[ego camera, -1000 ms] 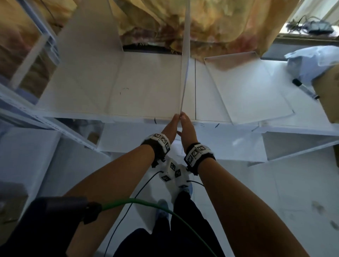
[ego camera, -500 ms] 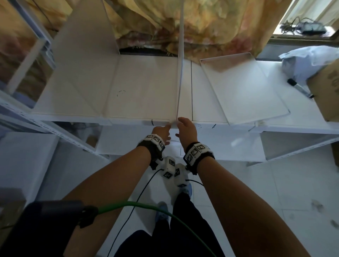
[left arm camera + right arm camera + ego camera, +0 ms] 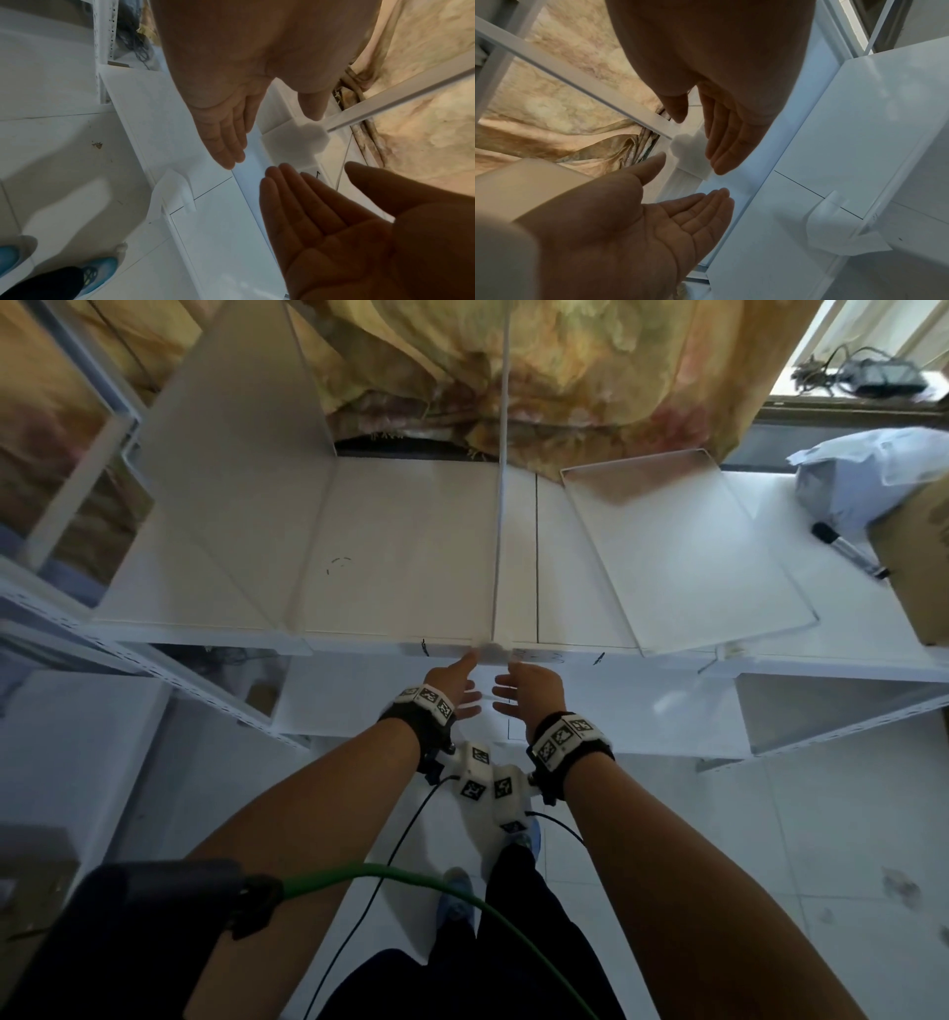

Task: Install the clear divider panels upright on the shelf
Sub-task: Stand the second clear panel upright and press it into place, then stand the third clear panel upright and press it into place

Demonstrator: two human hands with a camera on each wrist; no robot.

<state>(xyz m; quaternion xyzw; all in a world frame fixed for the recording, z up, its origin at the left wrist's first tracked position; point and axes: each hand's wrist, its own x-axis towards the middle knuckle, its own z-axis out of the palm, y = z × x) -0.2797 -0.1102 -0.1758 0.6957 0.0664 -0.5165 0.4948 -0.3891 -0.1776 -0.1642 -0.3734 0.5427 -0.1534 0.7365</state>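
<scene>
A clear divider panel [image 3: 499, 505] stands upright on the white shelf [image 3: 411, 557], seen edge-on, its foot in a white clip [image 3: 492, 653] on the shelf's front edge. Another upright panel [image 3: 241, 454] stands at the left. A third panel [image 3: 683, 546] lies tilted at the right. My left hand [image 3: 459, 690] and right hand [image 3: 518, 690] hover just below the clip, palms facing each other, fingers straight, holding nothing. In the left wrist view the left hand's thumb [image 3: 311, 109] is right by the clip [image 3: 295, 140]; contact is unclear. The right wrist view shows the clip [image 3: 690, 156] between both hands.
A black marker [image 3: 847, 549], a crumpled plastic bag [image 3: 868, 474] and a cardboard box [image 3: 919, 557] sit at the shelf's right end. Yellow fabric [image 3: 513, 377] hangs behind. A lower shelf [image 3: 616, 711] carries another white clip [image 3: 834, 223]. Cables hang from my wrists.
Both hands let go of the middle panel's front edge, slid down past the clip and drew back, fingers now spread. The panel stays upright.
</scene>
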